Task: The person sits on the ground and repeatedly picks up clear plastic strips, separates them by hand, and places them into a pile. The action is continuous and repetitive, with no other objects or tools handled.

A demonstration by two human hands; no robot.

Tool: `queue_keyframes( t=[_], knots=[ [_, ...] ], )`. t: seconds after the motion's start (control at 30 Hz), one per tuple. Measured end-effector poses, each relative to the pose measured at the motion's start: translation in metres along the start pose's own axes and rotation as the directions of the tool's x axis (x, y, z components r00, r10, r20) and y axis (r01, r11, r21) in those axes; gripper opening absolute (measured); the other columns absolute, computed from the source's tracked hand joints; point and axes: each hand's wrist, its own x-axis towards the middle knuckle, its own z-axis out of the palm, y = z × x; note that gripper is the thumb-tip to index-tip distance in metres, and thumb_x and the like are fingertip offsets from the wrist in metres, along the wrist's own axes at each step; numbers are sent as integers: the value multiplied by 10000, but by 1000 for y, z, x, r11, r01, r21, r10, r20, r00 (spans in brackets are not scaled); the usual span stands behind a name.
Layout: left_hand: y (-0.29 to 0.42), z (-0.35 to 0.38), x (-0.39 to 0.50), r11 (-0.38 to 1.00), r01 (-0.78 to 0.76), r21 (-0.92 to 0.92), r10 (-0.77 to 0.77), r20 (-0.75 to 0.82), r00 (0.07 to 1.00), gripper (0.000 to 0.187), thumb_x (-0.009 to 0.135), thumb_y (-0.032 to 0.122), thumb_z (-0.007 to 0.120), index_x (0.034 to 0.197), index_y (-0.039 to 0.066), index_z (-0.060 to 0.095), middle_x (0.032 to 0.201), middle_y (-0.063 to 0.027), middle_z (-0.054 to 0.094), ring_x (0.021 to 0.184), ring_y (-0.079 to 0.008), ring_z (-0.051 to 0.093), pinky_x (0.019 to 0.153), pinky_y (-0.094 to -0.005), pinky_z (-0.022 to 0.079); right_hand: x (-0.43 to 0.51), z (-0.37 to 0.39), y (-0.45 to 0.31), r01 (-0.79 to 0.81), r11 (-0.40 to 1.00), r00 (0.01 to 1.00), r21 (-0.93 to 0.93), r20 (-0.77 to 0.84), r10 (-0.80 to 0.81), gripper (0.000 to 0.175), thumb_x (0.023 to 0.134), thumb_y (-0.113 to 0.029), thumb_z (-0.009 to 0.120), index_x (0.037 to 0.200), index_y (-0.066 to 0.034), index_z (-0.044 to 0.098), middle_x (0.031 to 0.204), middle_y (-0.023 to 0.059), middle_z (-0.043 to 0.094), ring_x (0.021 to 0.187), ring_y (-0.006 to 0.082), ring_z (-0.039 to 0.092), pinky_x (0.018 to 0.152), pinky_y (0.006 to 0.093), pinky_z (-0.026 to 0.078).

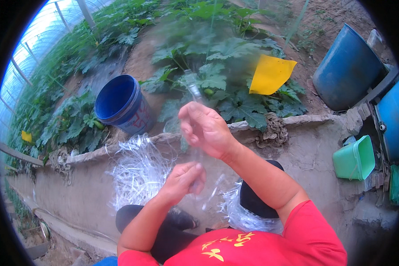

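Observation:
My right hand (204, 129) is raised in front of me, its fingers curled around a clear plastic strip (194, 90) whose shiny end sticks up beyond the knuckles. Lower and nearer to my body, my left hand (186, 179) has its thumb and fingers pinched together. A faint, blurred length of the strip runs between both hands. Left of my left hand, a large tangled bundle of clear plastic strips (141, 173) hangs over the wall edge. Another bundle of strips (241, 212) lies by my right knee, partly covered by my leg and arm.
A low earthen wall (76, 193) fronts beds of leafy squash plants (232, 50). On its rim stands a blue bucket (119, 103). A yellow card (272, 74) hangs among the leaves. To the right are a big blue barrel (347, 71) and a tilted green pail (352, 159).

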Motion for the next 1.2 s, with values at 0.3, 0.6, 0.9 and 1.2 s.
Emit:
queue_keyframes(
  t=[0.3, 0.6, 0.9, 1.2],
  knots=[
    [1, -4, -2, 998, 10, 67, -19, 132, 991, 368, 985, 298, 438, 702, 74, 512, 571, 11, 494, 497, -55, 417, 447, -220, 295, -3, -1, -24, 97, 989, 991, -108, -78, -106, 290, 980, -316, 457, 940, -57, 582, 650, 27, 540, 527, 110, 492, 479, 231, 388],
    [-1, -2, -4, 992, 33, 118, -53, 167, 985, 370, 982, 285, 443, 703, 59, 535, 583, 10, 513, 519, -63, 447, 470, -223, 333, -9, -5, -29, 96, 993, 995, -63, -30, -98, 286, 985, -314, 437, 1008, -58, 561, 716, 42, 564, 595, 123, 527, 508, 253, 416],
    [0, 1, -2, 984, -27, 174, 8, 109, 994, 355, 971, 267, 465, 720, 47, 585, 616, 6, 569, 534, -53, 456, 488, -218, 353, -9, -1, -28, 35, 982, 997, 185, 61, -47, 280, 980, -272, 457, 1102, -38, 551, 811, 66, 574, 768, 189, 567, 716, 325, 478],
    [-5, -3, -2, 978, -15, 208, -16, 146, 989, 338, 965, 248, 471, 726, 44, 596, 598, 0, 585, 529, -55, 459, 490, -222, 363, -12, 1, -29, 12, 987, 999, 162, 32, -18, 254, 975, -236, 467, 1088, -27, 557, 840, 78, 593, 804, 203, 592, 767, 337, 497]
  ],
)
